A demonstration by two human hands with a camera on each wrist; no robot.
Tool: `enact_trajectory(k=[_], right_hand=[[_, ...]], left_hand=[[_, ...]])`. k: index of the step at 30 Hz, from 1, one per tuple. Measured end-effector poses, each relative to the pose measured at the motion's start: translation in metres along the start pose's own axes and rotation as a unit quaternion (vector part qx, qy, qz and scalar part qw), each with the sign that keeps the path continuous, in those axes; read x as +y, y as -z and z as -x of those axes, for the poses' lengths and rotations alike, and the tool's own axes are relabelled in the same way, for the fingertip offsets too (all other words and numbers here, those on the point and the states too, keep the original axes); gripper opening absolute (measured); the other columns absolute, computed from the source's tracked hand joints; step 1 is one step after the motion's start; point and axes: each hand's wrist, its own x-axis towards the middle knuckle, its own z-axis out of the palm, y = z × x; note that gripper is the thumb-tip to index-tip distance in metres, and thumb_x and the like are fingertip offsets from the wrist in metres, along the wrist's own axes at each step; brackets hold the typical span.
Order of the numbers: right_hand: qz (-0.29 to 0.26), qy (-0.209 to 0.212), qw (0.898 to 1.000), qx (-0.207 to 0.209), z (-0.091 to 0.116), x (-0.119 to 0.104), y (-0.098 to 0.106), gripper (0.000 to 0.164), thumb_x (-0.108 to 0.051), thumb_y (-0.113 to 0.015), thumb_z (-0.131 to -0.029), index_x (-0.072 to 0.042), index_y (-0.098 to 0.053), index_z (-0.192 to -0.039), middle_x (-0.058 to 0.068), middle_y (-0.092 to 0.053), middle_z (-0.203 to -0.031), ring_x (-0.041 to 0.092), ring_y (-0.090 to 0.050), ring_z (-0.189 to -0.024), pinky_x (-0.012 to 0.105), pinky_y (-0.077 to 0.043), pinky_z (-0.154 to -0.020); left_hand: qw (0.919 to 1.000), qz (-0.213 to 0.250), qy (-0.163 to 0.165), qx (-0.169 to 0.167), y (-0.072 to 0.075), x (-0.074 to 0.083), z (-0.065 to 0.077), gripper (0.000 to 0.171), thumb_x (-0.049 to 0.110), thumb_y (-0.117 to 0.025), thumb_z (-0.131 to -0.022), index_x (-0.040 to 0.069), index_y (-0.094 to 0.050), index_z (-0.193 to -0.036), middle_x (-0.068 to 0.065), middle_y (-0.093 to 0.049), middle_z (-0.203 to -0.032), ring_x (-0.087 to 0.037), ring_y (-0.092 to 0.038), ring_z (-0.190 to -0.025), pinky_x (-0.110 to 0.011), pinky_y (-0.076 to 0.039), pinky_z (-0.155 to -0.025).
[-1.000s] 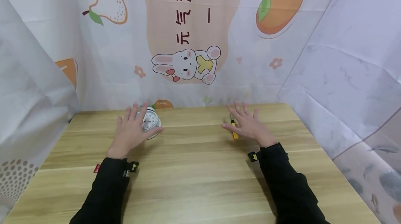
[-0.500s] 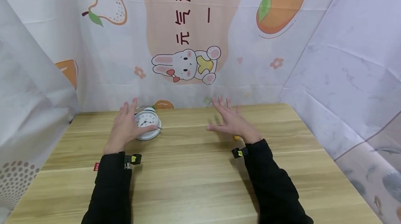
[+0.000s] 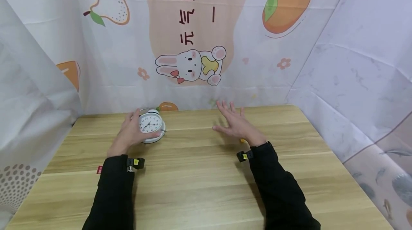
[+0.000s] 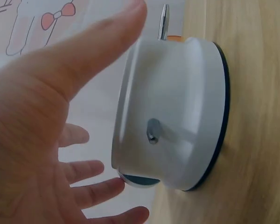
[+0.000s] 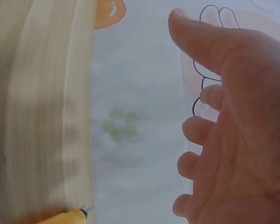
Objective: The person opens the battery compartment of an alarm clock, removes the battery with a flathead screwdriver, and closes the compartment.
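A white alarm clock (image 3: 151, 122) lies face up near the back of the table, left of the middle, its metal foot (image 4: 153, 130) showing in the left wrist view. My left hand (image 3: 130, 133) spreads around its left side, thumb over the front of the dial and fingers along the far left. In the left wrist view the fingers are loosely bent, one fingertip right at the bell (image 4: 140, 180). My right hand (image 3: 236, 124) hovers with spread fingers and holds nothing. Beneath it lies a screwdriver (image 5: 65, 217) with a yellow handle, mostly hidden in the head view.
The wooden table (image 3: 193, 187) ends at a white printed cloth (image 3: 122, 62) hanging behind it. More cloth (image 3: 360, 79) hangs along the right side and also on the left.
My left hand has shifted slightly and its fingers have drawn in closer around the clock. My right hand has moved left and now covers most of the screwdriver.
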Motion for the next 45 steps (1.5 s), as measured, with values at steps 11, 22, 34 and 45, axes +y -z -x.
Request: enact_trajectory(k=[11,22,34,45], right_hand=[[0.006,0.001,1.000,-0.007,-0.0001,-0.0018,-0.0011,0.091,-0.056,-0.056,-0.101,-0.020,-0.002,-0.164,0.011,-0.002,-0.167,0.037,0.005,-0.152,0.069,0.011,-0.112],[-0.001,-0.002,1.000,-0.008,0.0004,-0.0004,0.0031,0.091,-0.055,-0.057,-0.100,-0.020,-0.003,-0.164,0.012,-0.003,-0.167,0.036,0.007,-0.152,0.066,0.014,-0.112],[-0.009,0.008,1.000,-0.007,-0.0009,0.0011,-0.0057,0.091,-0.062,-0.052,-0.099,-0.023,-0.002,-0.164,0.010,-0.001,-0.167,0.037,0.004,-0.152,0.068,0.012,-0.112],[-0.013,0.006,1.000,-0.024,-0.0010,-0.0037,-0.0048,0.088,-0.058,-0.051,-0.101,-0.022,-0.001,-0.164,0.009,0.002,-0.167,0.034,0.006,-0.152,0.062,0.013,-0.114]], left_hand=[[0.9994,0.015,0.018,-0.027,-0.0039,-0.0061,-0.0004,0.127,0.052,-0.087,-0.075,0.000,-0.009,-0.161,-0.036,-0.021,-0.152,-0.049,-0.035,-0.129,-0.067,-0.036,-0.104],[0.9986,0.019,0.013,-0.046,-0.0048,-0.0050,-0.0062,0.123,0.045,-0.089,-0.076,0.005,-0.010,-0.162,-0.034,-0.014,-0.156,-0.051,-0.034,-0.131,-0.068,-0.035,-0.104],[0.9989,0.008,0.004,-0.046,-0.0045,-0.0064,0.0022,0.126,0.040,-0.093,-0.073,0.007,-0.010,-0.162,-0.035,-0.015,-0.154,-0.052,-0.039,-0.126,-0.067,-0.038,-0.102],[0.9980,-0.008,-0.015,-0.061,-0.0097,-0.0041,-0.0014,0.122,0.035,-0.092,-0.076,-0.002,-0.012,-0.160,-0.036,-0.015,-0.155,-0.049,-0.039,-0.128,-0.065,-0.035,-0.106]])
